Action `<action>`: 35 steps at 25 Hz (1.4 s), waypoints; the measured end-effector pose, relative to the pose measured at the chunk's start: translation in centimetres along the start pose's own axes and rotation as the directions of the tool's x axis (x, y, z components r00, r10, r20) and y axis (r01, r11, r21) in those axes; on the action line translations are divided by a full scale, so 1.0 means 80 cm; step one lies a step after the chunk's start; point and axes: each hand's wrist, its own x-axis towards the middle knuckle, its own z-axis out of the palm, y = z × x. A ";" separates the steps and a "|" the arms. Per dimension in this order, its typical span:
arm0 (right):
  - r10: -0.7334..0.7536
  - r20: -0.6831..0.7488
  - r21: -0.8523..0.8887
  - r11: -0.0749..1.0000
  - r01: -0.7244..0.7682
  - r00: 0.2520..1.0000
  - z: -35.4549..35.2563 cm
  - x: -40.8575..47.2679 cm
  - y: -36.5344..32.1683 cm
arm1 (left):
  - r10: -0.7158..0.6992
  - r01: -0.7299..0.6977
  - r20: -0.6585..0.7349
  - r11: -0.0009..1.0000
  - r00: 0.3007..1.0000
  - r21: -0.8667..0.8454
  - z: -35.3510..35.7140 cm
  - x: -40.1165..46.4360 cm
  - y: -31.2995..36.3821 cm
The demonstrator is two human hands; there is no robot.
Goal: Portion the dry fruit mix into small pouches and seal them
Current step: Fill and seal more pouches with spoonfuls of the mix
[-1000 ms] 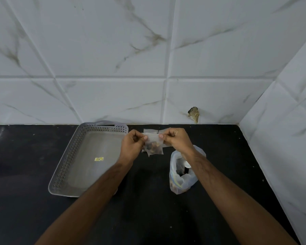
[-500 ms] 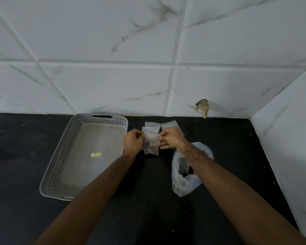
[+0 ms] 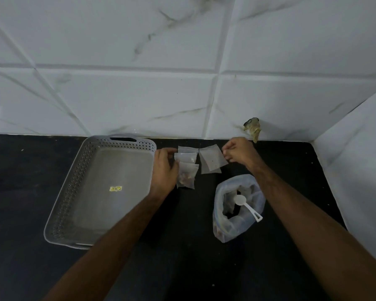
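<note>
A small clear pouch filled with dry fruit (image 3: 186,178) is at the counter's middle, and my left hand (image 3: 164,170) holds its left edge. Behind it lie two more small pouches (image 3: 186,157), overlapping. To the right, my right hand (image 3: 239,152) pinches the right edge of an empty pouch (image 3: 211,160), which lies over another empty one. The large clear bag of dry fruit mix (image 3: 241,222) stands open below my right forearm. A white plastic scoop (image 3: 246,207) rests inside it.
A grey perforated tray (image 3: 74,183) with a yellow sticker on its floor sits left of my left hand on the black counter (image 3: 182,268). White marble-look tiled walls close the back and right. A dried clump (image 3: 252,128) sticks to the wall.
My right hand let go of the filled pouch and moved right to the empty pouches. My left hand kept the filled pouch and lowered it towards the counter.
</note>
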 end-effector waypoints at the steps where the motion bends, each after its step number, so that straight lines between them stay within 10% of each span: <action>1: -0.002 -0.032 -0.093 0.996 -0.001 0.999 -0.007 0.005 0.008 | 0.075 -0.075 0.011 0.997 0.997 0.013 0.001 -0.005 0.000; 5: 0.113 0.027 -0.349 0.932 -0.096 0.993 0.008 0.020 0.031 | 0.189 -0.181 0.186 0.982 0.964 -0.061 0.016 -0.028 0.016; 13: 0.287 0.002 -0.085 0.955 -0.286 0.958 0.025 0.040 0.039 | 0.097 -0.066 0.325 0.992 0.941 -0.106 0.024 -0.038 0.017; 25: -0.042 -0.027 0.564 0.824 0.050 0.999 -0.011 -0.230 0.029 | -0.028 0.275 0.432 0.807 0.902 -0.522 0.011 -0.092 0.090; 29: -0.068 0.095 0.584 0.812 0.000 0.993 0.023 -0.273 0.044 | 0.041 0.217 0.369 0.747 0.928 -0.628 0.000 -0.132 0.093; 35: -0.066 0.138 0.618 0.785 -0.034 0.988 0.004 -0.295 0.043 | 0.182 0.026 0.458 0.911 0.870 -0.411 -0.030 -0.174 0.078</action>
